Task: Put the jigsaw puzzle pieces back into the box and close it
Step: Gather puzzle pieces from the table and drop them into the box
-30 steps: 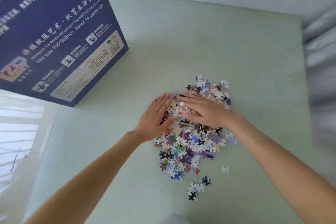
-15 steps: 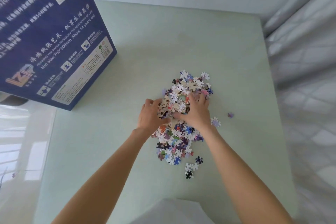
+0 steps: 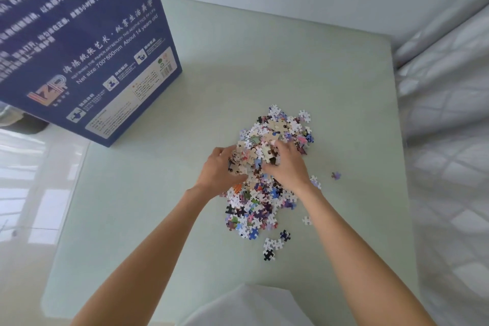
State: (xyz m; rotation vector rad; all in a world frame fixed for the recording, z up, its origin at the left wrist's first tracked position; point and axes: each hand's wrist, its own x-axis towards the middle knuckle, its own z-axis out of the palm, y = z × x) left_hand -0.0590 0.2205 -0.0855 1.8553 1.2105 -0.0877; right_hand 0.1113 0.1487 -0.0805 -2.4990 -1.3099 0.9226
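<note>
Forearms come up from the bottom edge, and I see a scrap of white cloth [image 3: 246,307] low between them. Just short of the hands, a few stray pieces [image 3: 272,246] lie loose on the pale green table [image 3: 158,219], a dark one nearest me. Next comes the near half of the jigsaw pile [image 3: 254,209], spread flat right below both wrists.

Now the hands. My left hand [image 3: 217,172] is cupped, fingers curled in against the left flank of the heap; my right hand [image 3: 288,167] mirrors it from the other side, fingers bent over the top. Between the two I see a raised clump of pieces [image 3: 251,156] squeezed and gathered, both hands gripping it. I cannot tell whether the clump is clear of the table.

Right of the right hand, one purple piece [image 3: 336,175] sits alone, well apart. Beyond the fingertips the far half of the pile carries on, pale pieces on top.

Far left of the left hand stands the dark blue puzzle box [image 3: 87,47], upright, printed side facing me, well apart from the pile. Off to the right beyond the table edge, a white quilted bed [image 3: 449,140].
</note>
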